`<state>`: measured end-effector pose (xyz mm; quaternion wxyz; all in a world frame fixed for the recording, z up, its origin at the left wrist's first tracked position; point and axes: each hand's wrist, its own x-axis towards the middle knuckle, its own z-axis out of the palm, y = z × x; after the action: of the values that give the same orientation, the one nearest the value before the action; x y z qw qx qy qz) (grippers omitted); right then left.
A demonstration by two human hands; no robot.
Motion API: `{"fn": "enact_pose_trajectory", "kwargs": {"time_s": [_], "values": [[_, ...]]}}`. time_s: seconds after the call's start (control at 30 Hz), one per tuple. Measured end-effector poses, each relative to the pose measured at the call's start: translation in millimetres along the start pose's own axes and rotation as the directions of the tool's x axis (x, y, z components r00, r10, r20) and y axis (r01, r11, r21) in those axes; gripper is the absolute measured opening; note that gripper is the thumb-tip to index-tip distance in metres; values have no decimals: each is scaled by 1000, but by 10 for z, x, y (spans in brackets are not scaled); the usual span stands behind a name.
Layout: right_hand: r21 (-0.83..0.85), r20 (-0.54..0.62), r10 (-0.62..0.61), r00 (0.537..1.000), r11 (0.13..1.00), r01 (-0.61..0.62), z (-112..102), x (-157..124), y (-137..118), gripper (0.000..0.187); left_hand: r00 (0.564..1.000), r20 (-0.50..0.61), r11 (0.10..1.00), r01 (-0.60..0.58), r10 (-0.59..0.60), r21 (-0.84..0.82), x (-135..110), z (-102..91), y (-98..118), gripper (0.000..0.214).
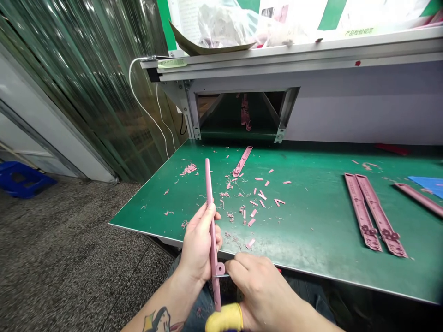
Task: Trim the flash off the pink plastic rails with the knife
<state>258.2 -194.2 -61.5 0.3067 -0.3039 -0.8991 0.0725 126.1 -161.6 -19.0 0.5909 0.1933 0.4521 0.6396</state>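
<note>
My left hand is wrapped around a long, narrow pink plastic part, which it holds up at a steep tilt over the table's front edge. A small round lug with a hole sticks out near the part's lower end. Closed in a fist, my right hand grips a knife whose thin metal blade lies across the part just below that lug. Most of the knife is hidden by my fingers. A yellow finger cover sits on my right thumb, close to the part's bottom end.
Pink scraps and shavings litter the green table. One pink part lies before the conveyor opening. Two more pink parts lie at right, beside another and a blue sheet. A shelf spans the back.
</note>
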Motion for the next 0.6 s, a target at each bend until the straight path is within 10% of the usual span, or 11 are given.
{"fn": "enact_pose_trajectory", "kwargs": {"time_s": [0.33,0.6], "values": [[-5,-102,-276,956,961,277,30,-107,-60,57,995,29,983,101,-98,-153,37,-49,57,23],[238,-51,70,996,970,-56,-10,24,-62,75,940,273,852,310,-207,-421,16,-55,104,34]]}}
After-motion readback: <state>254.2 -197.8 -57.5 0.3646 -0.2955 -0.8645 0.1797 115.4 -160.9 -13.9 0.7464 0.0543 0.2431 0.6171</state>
